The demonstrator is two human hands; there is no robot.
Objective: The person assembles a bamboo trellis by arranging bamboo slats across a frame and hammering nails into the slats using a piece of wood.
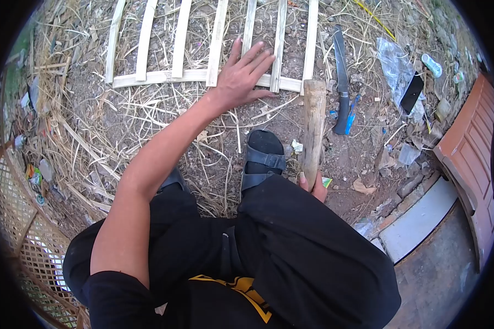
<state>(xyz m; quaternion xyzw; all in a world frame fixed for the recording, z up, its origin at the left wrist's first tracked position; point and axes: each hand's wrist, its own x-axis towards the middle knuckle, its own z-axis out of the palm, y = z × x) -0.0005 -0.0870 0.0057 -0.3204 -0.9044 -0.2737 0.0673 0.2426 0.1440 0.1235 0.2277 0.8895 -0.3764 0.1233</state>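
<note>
Several pale bamboo strips (181, 38) lie side by side on the ground, their near ends resting across or against one crosswise bamboo strip (153, 78). My left hand (241, 77) is open, fingers spread over the crosswise strip and the lengthwise strips beside it. What its palm presses on is hidden. In my right hand (318, 191) is the narrower lower end of a thick wooden stick (313, 120), which points away from me. The far end of that stick is close to the right end of the crosswise strip.
A long-bladed knife (342, 71) lies right of the strips, with a blue object (352, 114) beside its handle. Further right are a clear plastic bag (395, 63), a black phone-like slab (411, 93) and a brown panel (472, 137). Woven lattice (33, 236) stands at left.
</note>
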